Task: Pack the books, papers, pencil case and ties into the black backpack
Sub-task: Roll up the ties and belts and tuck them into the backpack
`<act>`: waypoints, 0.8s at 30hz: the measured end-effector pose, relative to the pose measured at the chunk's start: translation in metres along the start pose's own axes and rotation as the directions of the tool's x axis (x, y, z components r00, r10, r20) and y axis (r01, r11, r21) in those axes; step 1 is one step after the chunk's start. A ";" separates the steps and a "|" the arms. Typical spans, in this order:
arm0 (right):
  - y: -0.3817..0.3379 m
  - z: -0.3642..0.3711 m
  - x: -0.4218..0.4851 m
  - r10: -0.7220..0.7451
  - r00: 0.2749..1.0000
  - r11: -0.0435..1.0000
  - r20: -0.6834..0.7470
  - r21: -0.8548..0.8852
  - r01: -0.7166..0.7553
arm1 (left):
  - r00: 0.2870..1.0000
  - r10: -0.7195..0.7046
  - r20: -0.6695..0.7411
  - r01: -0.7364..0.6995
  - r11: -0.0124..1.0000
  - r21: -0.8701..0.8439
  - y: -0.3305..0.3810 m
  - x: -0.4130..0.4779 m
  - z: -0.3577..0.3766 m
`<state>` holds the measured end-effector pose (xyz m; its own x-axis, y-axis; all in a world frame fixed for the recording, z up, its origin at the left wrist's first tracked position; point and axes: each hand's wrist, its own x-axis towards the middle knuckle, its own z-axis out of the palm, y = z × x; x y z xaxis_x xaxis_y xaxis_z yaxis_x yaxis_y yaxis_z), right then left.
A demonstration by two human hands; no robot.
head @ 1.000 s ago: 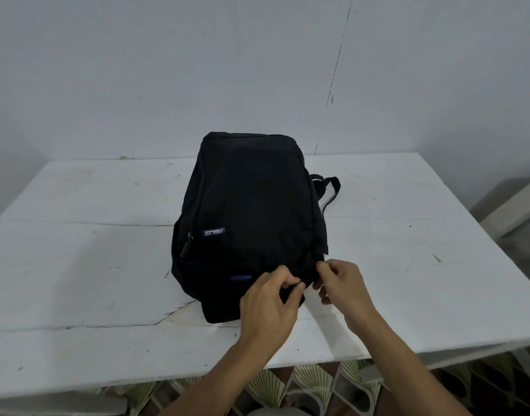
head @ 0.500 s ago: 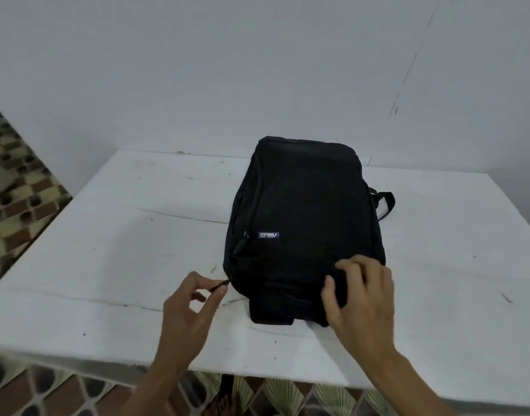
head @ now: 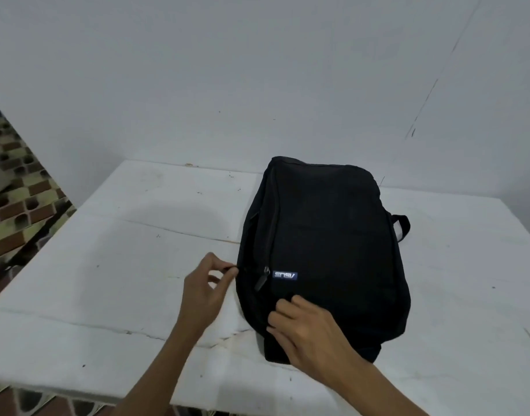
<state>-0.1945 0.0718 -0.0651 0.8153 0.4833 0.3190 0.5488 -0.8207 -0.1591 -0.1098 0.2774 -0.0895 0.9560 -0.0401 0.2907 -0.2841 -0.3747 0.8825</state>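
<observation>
We see the left hand [head: 208,291] reaching in from the lower middle of the frame, its forearm bare and slanting up to the right. The wrist is bent slightly, and the thumb and forefinger pinch a small dark zipper pull [head: 232,268] at the left edge of the backpack [head: 333,235]. The other fingers curl loosely beneath. The right hand [head: 305,328] comes in from the lower right, with its back turned toward us. Its fingers are curled down onto the lower front of the backpack and clench the cloth there, with the thumb pressed against the fabric just above them.

The backpack lies flat on the table [head: 122,265], right of the frame's centre, its length running away from us toward the wall [head: 257,70]. It is made of matte black woven cloth, soft and slightly puffed, with rounded corners and a long seam running down its left side. A small rectangular blue label [head: 284,275] with pale lettering sits on the front. Just to the left of the label hangs a second zipper tab [head: 261,282], dark and elongated. A black strap [head: 403,226] loops out from the backpack's right edge.

The table is a white slab, scuffed and speckled, with thin cracks running across it. The wall behind it is plain, pale and smooth, with a faint slanting line in the upper right. At the left of the frame we see a floor [head: 14,199] of patterned brown and yellowish tiles.
</observation>
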 end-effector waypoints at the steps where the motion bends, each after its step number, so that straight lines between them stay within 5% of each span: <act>1: 0.001 0.000 0.000 -0.022 0.999 1.000 0.023 0.006 0.022 | 0.999 -0.037 -0.023 0.037 0.999 0.003 -0.009 0.018 0.004; 9: 0.008 0.001 0.005 -0.112 0.984 0.991 0.140 0.089 0.100 | 0.991 -0.136 -0.008 0.134 0.967 0.216 -0.035 0.153 0.057; 15: 0.022 -0.025 0.011 -0.009 0.968 0.970 0.250 0.237 -0.052 | 0.998 -0.068 0.009 0.065 0.982 0.178 -0.053 0.142 0.062; 20: 0.086 -0.056 0.010 0.210 0.961 0.971 -0.180 0.156 -0.183 | 0.976 0.087 0.201 -0.161 0.907 0.390 -0.070 0.121 0.053; 24: 0.168 -0.068 -0.023 0.555 0.762 0.827 -0.334 0.121 -0.549 | 0.880 0.242 0.409 -0.436 0.754 0.491 -0.090 0.108 0.045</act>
<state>-0.1335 -0.0981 -0.0360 0.8639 -0.1894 0.4667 0.0281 -0.9071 -0.4200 0.0221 0.2650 -0.1543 0.8023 -0.5048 0.3186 -0.5949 -0.7198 0.3577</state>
